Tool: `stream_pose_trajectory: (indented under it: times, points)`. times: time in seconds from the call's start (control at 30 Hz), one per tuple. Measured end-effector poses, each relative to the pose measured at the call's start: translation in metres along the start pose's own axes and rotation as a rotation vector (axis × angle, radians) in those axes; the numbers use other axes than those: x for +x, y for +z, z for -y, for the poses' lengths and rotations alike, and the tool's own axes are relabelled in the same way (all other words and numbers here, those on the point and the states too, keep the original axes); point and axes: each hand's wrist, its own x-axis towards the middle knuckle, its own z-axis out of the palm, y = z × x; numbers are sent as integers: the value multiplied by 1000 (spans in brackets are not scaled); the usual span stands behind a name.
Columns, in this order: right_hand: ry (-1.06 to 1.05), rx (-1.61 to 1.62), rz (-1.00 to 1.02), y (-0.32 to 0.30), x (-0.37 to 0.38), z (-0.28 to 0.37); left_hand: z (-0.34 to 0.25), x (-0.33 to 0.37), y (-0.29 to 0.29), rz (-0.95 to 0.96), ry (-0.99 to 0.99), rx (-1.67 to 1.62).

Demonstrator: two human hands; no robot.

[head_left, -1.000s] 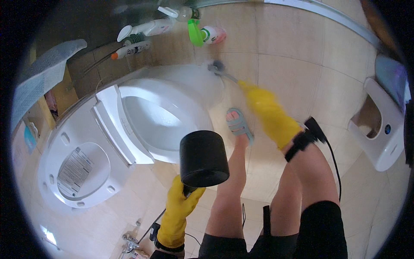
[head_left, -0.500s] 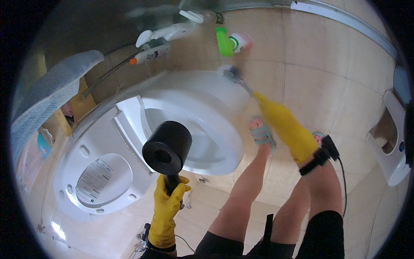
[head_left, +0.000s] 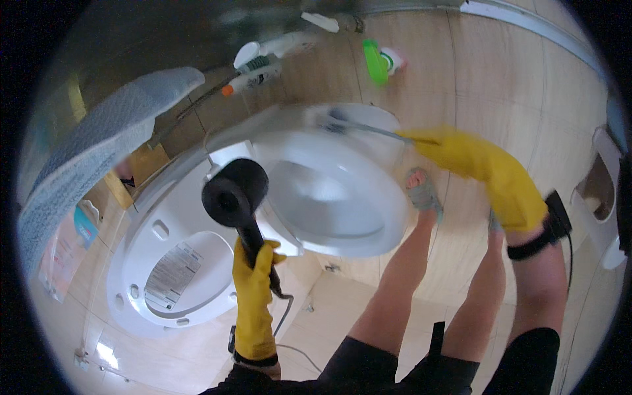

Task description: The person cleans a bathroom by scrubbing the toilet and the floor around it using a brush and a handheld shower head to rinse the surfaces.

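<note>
A yellow rubber glove covers each hand. My left hand (head_left: 255, 270) is closed around the handle of a black hair dryer (head_left: 237, 191), its round body raised over the hinge side of the toilet (head_left: 395, 204). A cord hangs from the handle's lower end. My right hand (head_left: 438, 146) grips a long-handled toilet brush (head_left: 368, 126). The blurred brush head lies against the white outer side of the toilet, at the far side of the bowl. The seat and lid (head_left: 141, 257) are on the left, with a printed label on the lid.
Beyond the toilet, a green-topped bottle (head_left: 376, 62), a white bottle with an orange cap (head_left: 253, 80) and other bottles stand on the tiled floor. A blue-grey textured mat (head_left: 112, 131) hangs at the left. My sandalled feet (head_left: 422, 191) are right of the bowl.
The brush head has moved left along the toilet's outer side, and its handle lies flatter. My left hand and the hair dryer have shifted toward the lid. The whole view has shifted slightly.
</note>
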Motion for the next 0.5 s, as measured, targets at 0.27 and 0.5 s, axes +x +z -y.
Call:
stream_pose_trajectory:
  times: [0.27,0.5]
  points:
    - [-289,-252,-139,5,16,62,-21,21,-11,-40,78,-35]
    - [-301,-285,-23,9,53,98,-33,22,1,-104,88,-16]
